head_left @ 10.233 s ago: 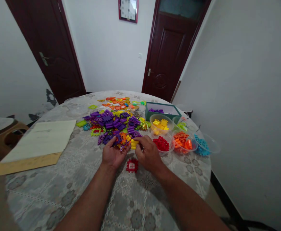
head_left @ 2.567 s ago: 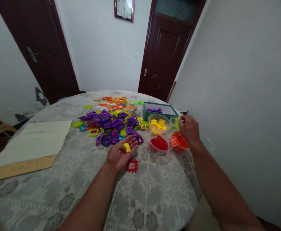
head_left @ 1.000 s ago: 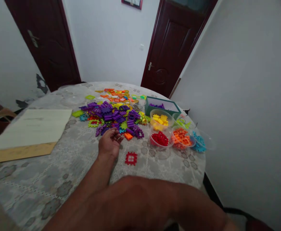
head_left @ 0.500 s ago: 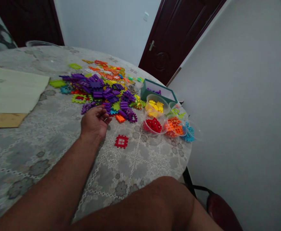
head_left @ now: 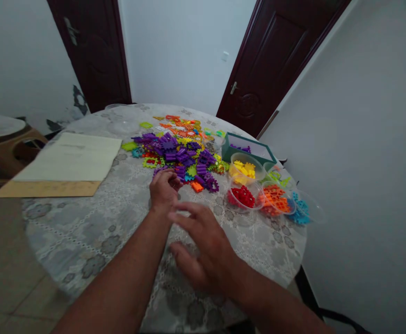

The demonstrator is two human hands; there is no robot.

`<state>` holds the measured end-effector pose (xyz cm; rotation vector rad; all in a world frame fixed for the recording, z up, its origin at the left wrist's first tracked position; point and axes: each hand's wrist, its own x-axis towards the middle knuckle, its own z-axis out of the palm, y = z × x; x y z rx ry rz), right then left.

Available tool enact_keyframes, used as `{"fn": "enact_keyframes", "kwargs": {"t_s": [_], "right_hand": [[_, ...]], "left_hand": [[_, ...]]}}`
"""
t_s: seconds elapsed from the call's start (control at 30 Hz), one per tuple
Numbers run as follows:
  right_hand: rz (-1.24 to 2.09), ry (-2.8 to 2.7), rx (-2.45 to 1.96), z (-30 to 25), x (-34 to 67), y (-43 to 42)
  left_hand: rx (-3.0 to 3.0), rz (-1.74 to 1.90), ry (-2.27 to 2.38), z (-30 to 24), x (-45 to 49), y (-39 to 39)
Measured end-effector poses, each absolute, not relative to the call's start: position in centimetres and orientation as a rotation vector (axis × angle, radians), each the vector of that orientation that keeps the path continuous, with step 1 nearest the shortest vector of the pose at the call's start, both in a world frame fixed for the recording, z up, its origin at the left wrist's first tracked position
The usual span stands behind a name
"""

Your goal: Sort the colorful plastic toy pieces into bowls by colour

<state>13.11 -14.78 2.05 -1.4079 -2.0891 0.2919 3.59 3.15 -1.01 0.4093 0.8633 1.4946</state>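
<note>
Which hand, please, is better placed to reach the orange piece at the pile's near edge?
Probably the left hand: it is close to the orange piece, while the right hand appears farther back.

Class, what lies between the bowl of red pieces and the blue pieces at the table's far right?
Orange pieces in a clear bowl, as the head view shows.

Jumbled heap of mostly purple pieces on the table, an orange piece at its near edge.

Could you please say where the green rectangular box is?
The green rectangular box stands right of centre in the head view, behind the clear round bowl of yellow pieces.
</note>
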Motion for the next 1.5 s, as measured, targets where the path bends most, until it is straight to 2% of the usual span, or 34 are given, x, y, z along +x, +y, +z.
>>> {"fn": "enact_keyframes", "kwargs": {"t_s": [0.2,0.33,0.5,0.67,0.77,1.23,1.5], "right_hand": [[0.021,-1.872,-1.858,-4.5,15.4,-11.6],[-0.073,-1.762,-1.904,-6.7,16.3,-9.4],[-0.085,-1.609,-2.017,-6.2,16.2,-5.2],[-0.126,-1.451,-2.155,-5.6,15.8,-1.2],[-0.122,-1.406,-2.174,-5.5,15.6,0.4],[-0.070,-1.611,-1.799,-6.2,17.1,2.5],[0.007,-1.533,-1.745,-5.8,17.4,2.4]], "left_hand": [[0.663,1.744,1.108,-2.2,2.5,4.4],[0.943,1.789,1.360,-2.6,1.5,5.4],[1.339,1.476,1.707,-2.5,0.8,7.0],[1.927,1.119,1.796,-3.4,0.9,8.1],[2.082,1.011,1.856,-4.2,1.2,8.2],[2.131,1.146,1.835,-5.7,2.5,8.3],[1.718,1.267,1.767,-4.4,2.9,8.6]]}}
